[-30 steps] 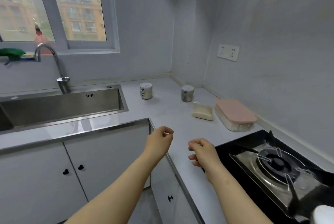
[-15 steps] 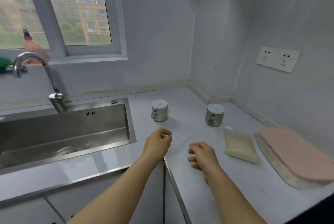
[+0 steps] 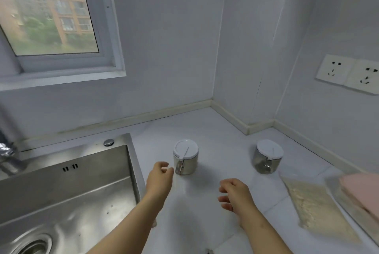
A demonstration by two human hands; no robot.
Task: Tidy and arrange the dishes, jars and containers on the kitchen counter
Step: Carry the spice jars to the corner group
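Left jar (image 3: pixel 185 156), white-lidded with a metal clasp, stands upright on the counter (image 3: pixel 215 128) at frame centre, just right of the sink (image 3: pixel 67 192). Right jar (image 3: pixel 268 156), of the same type, stands upright well apart to its right. Left hand (image 3: pixel 160 178) hovers just beside the left jar's clasp, fingers loosely curled, holding nothing; contact cannot be confirmed. Right hand (image 3: pixel 235 194) is over the counter at lower centre, fingers loosely bent and apart, holding nothing. At lower right, 1 clear bag of pale grains (image 3: pixel 315 208) lies flat beside 1 container with a pink lid (image 3: pixel 361 190), which is cut by the frame edge. 2 wall sockets (image 3: pixel 348 75) sit at right.
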